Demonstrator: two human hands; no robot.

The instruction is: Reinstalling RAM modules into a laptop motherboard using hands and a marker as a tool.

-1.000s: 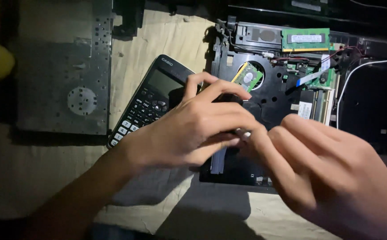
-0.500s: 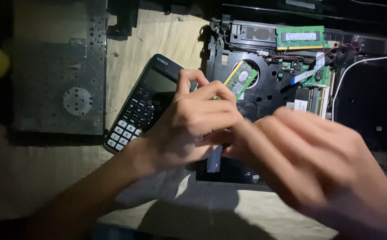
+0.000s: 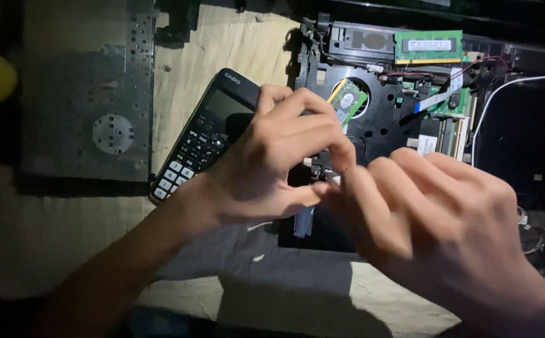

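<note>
Dim light is falling across a pale, paper-covered desk (image 3: 247, 44) where I am watching two bare hands working over an opened laptop chassis (image 3: 385, 125), black plastic with its boards exposed. My left hand (image 3: 272, 163) is reaching in from the lower left, fingers curled inward, its grip pinched together on something small and pale at the fingertips; I cannot tell what the piece is. My right hand (image 3: 435, 231) is coming in from the lower right, blurred by motion, fingers bunched and meeting the left fingertips just above the chassis; whether its grip is closed on anything I cannot tell. Compared with a second ago, both hands are sitting slightly lower and closer to the camera, and the right hand is crowding nearer to the left, so the pinch point is tightening over the same spot near the chassis's front-left part. To me that is suggesting fine work on one small part is continuing rather than finishing. Under the left wrist a dark scientific calculator (image 3: 203, 138) is lying tilted on the desk, touching the chassis edge. Farther left a grey perforated metal plate (image 3: 91, 100) is lying flat. Green memory modules (image 3: 427, 45) are showing at the top of the chassis, and a white cable (image 3: 504, 87) is curving along the right.
</note>
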